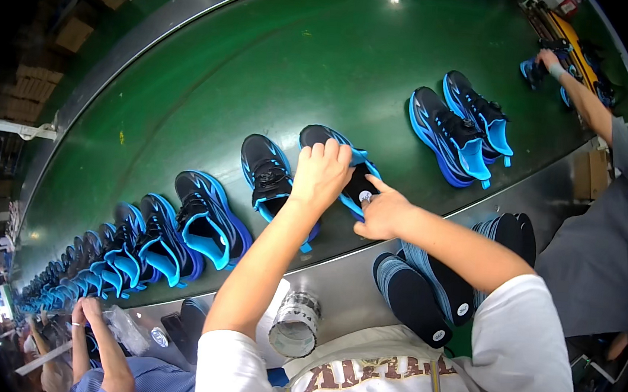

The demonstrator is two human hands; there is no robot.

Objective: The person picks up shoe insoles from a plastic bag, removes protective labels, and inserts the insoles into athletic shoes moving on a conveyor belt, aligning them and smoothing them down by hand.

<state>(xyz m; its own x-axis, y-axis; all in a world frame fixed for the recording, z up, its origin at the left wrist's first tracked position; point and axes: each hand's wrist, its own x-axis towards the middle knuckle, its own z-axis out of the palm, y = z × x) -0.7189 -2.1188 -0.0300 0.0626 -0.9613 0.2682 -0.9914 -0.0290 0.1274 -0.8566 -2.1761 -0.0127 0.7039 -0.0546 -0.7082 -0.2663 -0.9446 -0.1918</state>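
Observation:
A black sneaker with bright blue trim (319,134) lies on the green belt in front of me. My left hand (322,173) is closed over its upper near the opening, fingers curled and hiding the laces. At the heel end, my right hand (389,211) grips a black insole (360,184) with a round white mark, which lies partly inside the shoe. The right index finger reaches over the insole; the other fingers are partly hidden. Just left stands a matching sneaker (265,169), touched by neither hand.
Farther right sits a pair of sneakers (450,133). A long row of sneakers (203,220) runs down the left. Stacked insoles (413,298) lie on the metal ledge near me, beside a tape roll (295,325). Co-workers' hands show at left (87,310) and far right (548,60).

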